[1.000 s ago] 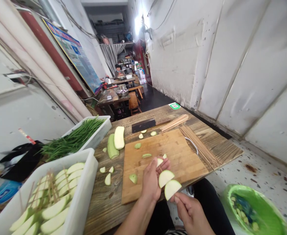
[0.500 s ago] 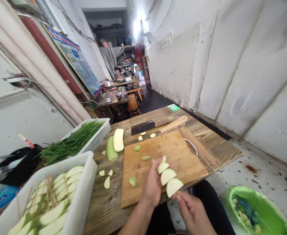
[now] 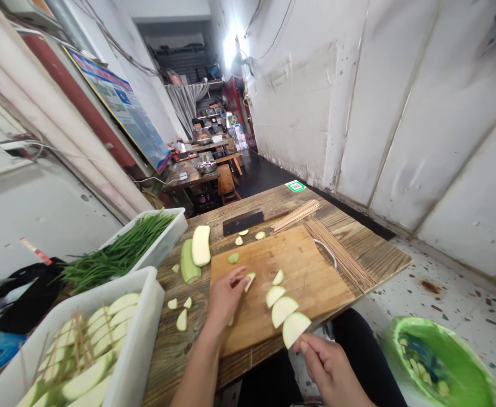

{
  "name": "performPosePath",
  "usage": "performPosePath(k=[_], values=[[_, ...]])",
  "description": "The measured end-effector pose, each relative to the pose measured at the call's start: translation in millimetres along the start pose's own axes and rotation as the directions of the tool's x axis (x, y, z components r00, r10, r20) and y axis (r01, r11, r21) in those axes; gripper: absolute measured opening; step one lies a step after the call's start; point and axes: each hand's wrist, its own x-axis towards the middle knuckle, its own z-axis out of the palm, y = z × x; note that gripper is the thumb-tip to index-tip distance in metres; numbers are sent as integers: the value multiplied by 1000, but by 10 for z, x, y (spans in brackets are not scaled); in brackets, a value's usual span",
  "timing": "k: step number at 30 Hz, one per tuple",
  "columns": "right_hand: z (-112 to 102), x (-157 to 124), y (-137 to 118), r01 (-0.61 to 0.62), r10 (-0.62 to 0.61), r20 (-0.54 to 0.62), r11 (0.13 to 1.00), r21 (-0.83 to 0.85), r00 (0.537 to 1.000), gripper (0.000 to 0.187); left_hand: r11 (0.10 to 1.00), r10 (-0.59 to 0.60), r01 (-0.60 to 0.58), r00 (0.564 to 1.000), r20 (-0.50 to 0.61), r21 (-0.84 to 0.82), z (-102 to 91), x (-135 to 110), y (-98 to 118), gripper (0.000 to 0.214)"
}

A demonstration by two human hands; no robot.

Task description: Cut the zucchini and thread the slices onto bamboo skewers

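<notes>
My right hand (image 3: 330, 367) pinches the near end of a thin skewer strung with three pale green vegetable slices (image 3: 282, 310) over the wooden cutting board (image 3: 311, 277). My left hand (image 3: 225, 297) rests on the board's left part, fingers curled round a loose slice (image 3: 250, 279). Another small slice (image 3: 278, 277) lies just beyond the skewered ones.
A white tub (image 3: 140, 333) of skewered slices stands at the near left, a tub of green chives (image 3: 163, 240) behind it. Halved peeled vegetables (image 3: 195, 251), a cleaver (image 3: 243, 220) and bamboo skewers (image 3: 341, 251) lie on the table. A green-lined bin (image 3: 443, 367) sits right.
My left hand let go of the skewered slices and moved left across the board to a loose slice. The skewer in my right hand stayed nearly still.
</notes>
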Motion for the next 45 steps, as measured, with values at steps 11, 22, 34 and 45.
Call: performPosePath(k=[11,22,34,45], values=[[-10,2,-178,108,-97,117,990,-86,988,29,618,-318,470,882,347,-629,-11,-137,252,23],[9,-15,-137,106,-95,115,990,-92,989,30,571,-371,505,862,345,-647,60,-158,267,20],[4,0,-118,78,-69,131,994,-72,989,34,508,-464,515,839,284,-690,87,-133,278,10],[29,-10,-103,54,-48,131,997,-46,990,34,534,-445,499,852,275,-682,99,-165,272,9]])
